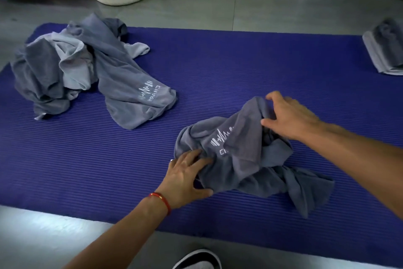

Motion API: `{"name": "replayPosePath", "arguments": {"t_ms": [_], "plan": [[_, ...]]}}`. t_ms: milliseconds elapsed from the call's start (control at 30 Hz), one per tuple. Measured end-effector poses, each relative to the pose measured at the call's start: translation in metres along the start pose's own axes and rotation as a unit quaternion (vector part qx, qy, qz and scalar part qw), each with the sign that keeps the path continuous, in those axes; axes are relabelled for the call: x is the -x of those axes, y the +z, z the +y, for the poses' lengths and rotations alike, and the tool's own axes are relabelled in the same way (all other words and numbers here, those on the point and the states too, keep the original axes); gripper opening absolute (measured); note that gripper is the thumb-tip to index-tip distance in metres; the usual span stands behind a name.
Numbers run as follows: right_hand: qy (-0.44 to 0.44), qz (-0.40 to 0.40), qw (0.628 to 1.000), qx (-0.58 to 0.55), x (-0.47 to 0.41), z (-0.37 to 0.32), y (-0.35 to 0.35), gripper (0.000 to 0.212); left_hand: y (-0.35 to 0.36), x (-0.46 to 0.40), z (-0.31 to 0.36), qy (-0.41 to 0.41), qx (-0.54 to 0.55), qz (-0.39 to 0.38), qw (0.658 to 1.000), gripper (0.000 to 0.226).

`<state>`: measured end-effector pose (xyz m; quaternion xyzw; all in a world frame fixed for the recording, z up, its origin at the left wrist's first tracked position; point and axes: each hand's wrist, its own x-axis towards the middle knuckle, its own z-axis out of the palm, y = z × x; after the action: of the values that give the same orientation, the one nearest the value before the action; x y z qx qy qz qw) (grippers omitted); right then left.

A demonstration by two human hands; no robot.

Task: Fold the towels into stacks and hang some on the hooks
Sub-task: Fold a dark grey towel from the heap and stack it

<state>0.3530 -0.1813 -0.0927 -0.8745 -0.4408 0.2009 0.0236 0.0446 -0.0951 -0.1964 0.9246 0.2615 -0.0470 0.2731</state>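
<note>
Grey, crumpled cotton towel (244, 159) lies near and right on the ribbed purple foam mat (218, 68). Our left hand (185, 177) pinches its near-left edge; our right hand (287, 116) grips its far fold. More grey towels (87, 66) heap far left.

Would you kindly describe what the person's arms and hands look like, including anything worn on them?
Both forearms are bare, with no sleeves in view. The left hand has a thin red cord bracelet with a small gold-coloured bead at the wrist. The right hand wears nothing visible: no gloves, rings or watch can be seen on either.
</note>
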Motion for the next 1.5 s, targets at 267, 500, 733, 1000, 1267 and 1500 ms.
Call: {"name": "replayPosePath", "arguments": {"t_ms": [267,500,733,1000,1267,1500], "plan": [[-0.321,-0.096,0.93,0.148,0.024,-0.036,0.025,0.068,0.018,0.003,0.002,0.053,-0.061,0.118,0.99,0.035],[-0.299,-0.042,0.932,0.2,0.013,-0.03,0.018,0.024,-0.018,0.014,-0.013,0.003,0.11,0.194,0.975,0.017],[-0.05,0.019,0.979,-0.198,0.002,-0.002,-0.014,0.039,-0.067,-0.007,-0.024,-0.247,0.274,0.353,0.86,0.019],[0.078,-0.218,0.973,0.015,0.062,0.054,0.036,0.043,-0.025,-0.022,0.073,0.124,-0.062,0.252,0.958,0.062],[0.03,-0.09,0.989,0.116,0.112,0.093,0.049,0.047,0.022,-0.097,0.118,0.381,-0.333,0.058,0.861,0.062],[0.037,-0.07,0.996,0.051,0.105,0.095,0.05,0.009,-0.005,-0.098,0.093,0.33,-0.18,0.21,0.902,0.042]]}}
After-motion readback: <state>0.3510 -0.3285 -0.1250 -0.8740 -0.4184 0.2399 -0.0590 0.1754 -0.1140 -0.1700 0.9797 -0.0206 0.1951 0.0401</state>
